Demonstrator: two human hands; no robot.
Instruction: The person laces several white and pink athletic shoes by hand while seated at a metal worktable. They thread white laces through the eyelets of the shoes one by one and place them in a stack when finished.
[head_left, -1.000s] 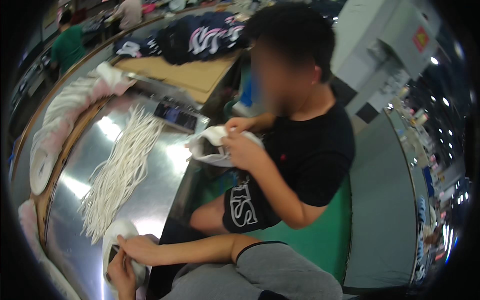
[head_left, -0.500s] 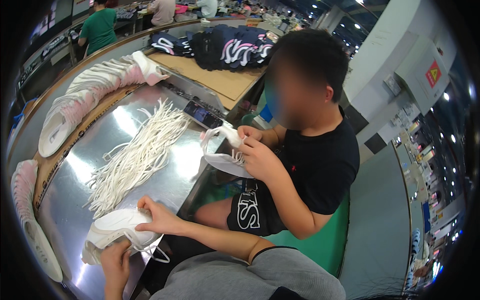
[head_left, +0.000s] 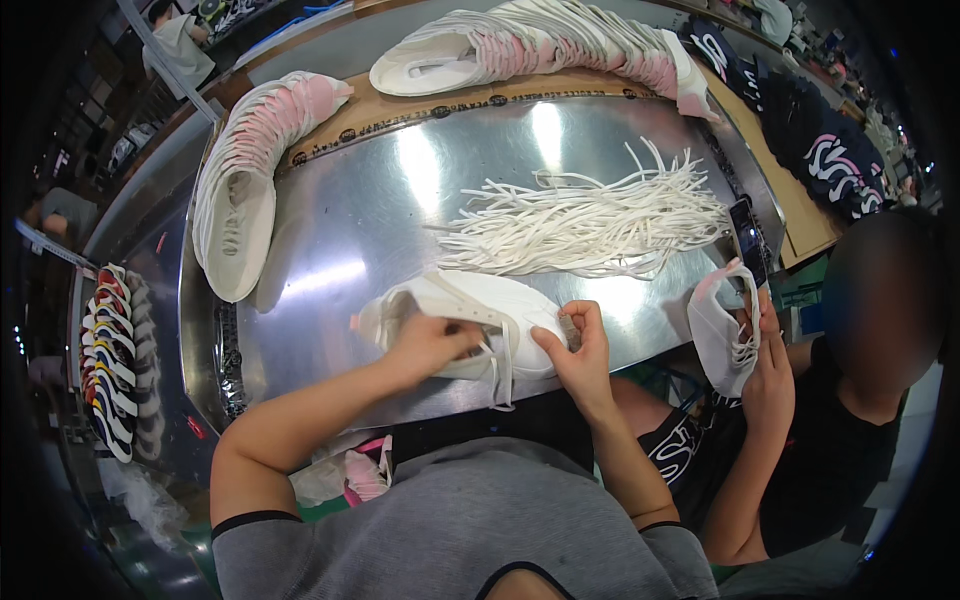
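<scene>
head view: lacing seems underway; white shoe (head_left: 525, 325) between curled left hand (head_left: 432, 347) and loosely bent right hand (head_left: 584, 360), both grips unclear; next move probably calls for drawing the lace (head_left: 507, 352) through.

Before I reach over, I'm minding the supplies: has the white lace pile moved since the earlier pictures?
No: on the metal tabletop, the white lace pile still ends near the right edge, beside the phone.

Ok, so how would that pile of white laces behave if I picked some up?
The laces are probably floppy, since they bend loosely. They crisscross, so lifting some may drag others. They look thin, so each is likely light.
</scene>
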